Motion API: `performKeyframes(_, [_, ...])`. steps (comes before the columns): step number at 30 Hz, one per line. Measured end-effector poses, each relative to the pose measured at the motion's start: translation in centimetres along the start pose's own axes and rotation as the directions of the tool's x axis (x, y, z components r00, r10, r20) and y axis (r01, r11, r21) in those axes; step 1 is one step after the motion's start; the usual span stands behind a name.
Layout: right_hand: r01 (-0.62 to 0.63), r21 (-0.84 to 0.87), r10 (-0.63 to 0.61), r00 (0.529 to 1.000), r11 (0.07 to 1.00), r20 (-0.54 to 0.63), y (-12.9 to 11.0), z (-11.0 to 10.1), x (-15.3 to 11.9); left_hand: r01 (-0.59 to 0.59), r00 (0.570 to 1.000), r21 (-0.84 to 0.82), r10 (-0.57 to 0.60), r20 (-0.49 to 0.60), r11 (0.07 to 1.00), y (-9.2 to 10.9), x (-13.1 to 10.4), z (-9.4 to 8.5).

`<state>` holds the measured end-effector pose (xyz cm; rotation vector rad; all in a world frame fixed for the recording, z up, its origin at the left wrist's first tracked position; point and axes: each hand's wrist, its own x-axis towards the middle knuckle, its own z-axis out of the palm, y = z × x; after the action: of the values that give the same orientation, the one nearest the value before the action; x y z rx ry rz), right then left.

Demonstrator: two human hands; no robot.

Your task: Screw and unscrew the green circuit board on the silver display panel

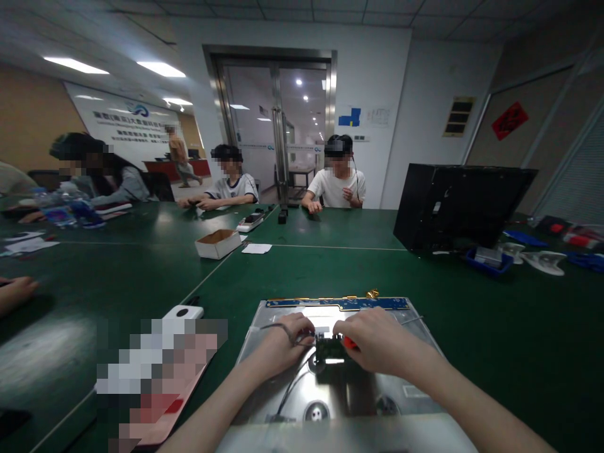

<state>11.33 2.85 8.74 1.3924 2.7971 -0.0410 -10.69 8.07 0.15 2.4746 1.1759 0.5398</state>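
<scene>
A flat silver metal display panel (391, 396) lies on the table in front of me, with a blue circuit strip (306, 303) along its far edge. Near its middle is a small dark circuit board (328, 350). My left hand (291, 333) has its curled fingers closed at the board's left edge; the fingertips are partly hidden. At the board's right side, my right hand (377, 336) is wrapped round an orange-red handled tool (349, 343), whose working end is not visible. A thin dark cable (289, 391) runs from the board across the panel.
Left of the panel lie a white device (182, 313) and a pink case (193, 365). An open white box (218, 243) stands farther off. A large black monitor (457, 207) and a blue tray (488, 260) are at right. Several people sit around the green table (340, 264).
</scene>
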Motion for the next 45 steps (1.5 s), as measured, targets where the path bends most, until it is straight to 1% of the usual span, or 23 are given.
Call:
performKeyframes(4, [-0.015, 0.005, 0.015, 0.999, 1.000, -0.029, 0.7, 0.4, 0.6, -0.016, 1.000, -0.027, 0.015, -0.004, 1.000, 0.3, -0.1, -0.2])
performKeyframes(11, [-0.034, 0.029, 0.036, 0.997, 0.999, -0.061, 1.1, 1.2, 1.0, -0.026, 0.999, -0.037, 0.025, -0.026, 0.999, 0.4, -0.2, -0.3])
performKeyframes(18, [-0.004, 0.055, 0.007, 0.999, 0.998, -0.054, 0.7, 0.3, 0.3, -0.008, 1.000, -0.005, 0.008, -0.021, 1.000, 0.0, -0.1, -0.1])
performKeyframes(20, [0.015, 0.051, -0.014, 0.999, 0.999, -0.034, 0.2, 0.0, -0.1, 0.003, 1.000, 0.012, -0.002, -0.014, 1.000, 0.0, -0.1, -0.1])
performKeyframes(23, [0.069, 0.014, -0.069, 0.997, 0.998, 0.031, -0.7, 0.1, -0.7, 0.006, 1.000, 0.030, -0.006, 0.000, 1.000, 0.3, -0.1, -0.3])
performKeyframes(26, [0.133, 0.006, -0.133, 0.986, 0.991, 0.098, -1.6, 0.8, -0.9, 0.007, 1.000, 0.040, -0.007, 0.002, 0.999, 0.6, -0.2, -0.6])
performKeyframes(29, [0.156, 0.011, -0.156, 0.977, 0.988, 0.146, -2.1, 1.5, -0.9, 0.008, 1.000, 0.047, -0.008, 0.007, 0.999, 0.8, -0.3, -0.7])
performKeyframes(32, [0.143, -0.001, -0.141, 0.976, 0.990, 0.165, -2.1, 1.8, -0.8, 0.008, 1.000, 0.050, -0.008, 0.011, 0.999, 0.8, -0.3, -0.7])
performKeyframes(34, [0.111, 0.006, -0.111, 0.978, 0.994, 0.175, -1.8, 1.9, -0.7, 0.007, 1.000, 0.051, -0.008, 0.012, 0.999, 0.7, -0.2, -0.7])
performKeyframes(39, [0.031, 0.087, -0.045, 0.985, 0.996, 0.166, -1.2, 2.2, -0.6, 0.004, 1.000, 0.050, -0.005, 0.013, 0.999, 0.6, -0.3, -0.7])
performKeyframes(43, [0.026, 0.119, -0.051, 0.975, 0.993, 0.216, -1.4, 3.1, -0.6, 0.002, 1.000, 0.053, -0.003, 0.008, 0.999, 0.7, -0.3, -0.8])
performKeyframes(45, [0.040, 0.115, -0.064, 0.976, 0.993, 0.208, -1.6, 3.5, -0.6, 0.000, 1.000, 0.055, 0.000, 0.008, 0.998, 0.8, -0.3, -0.9])
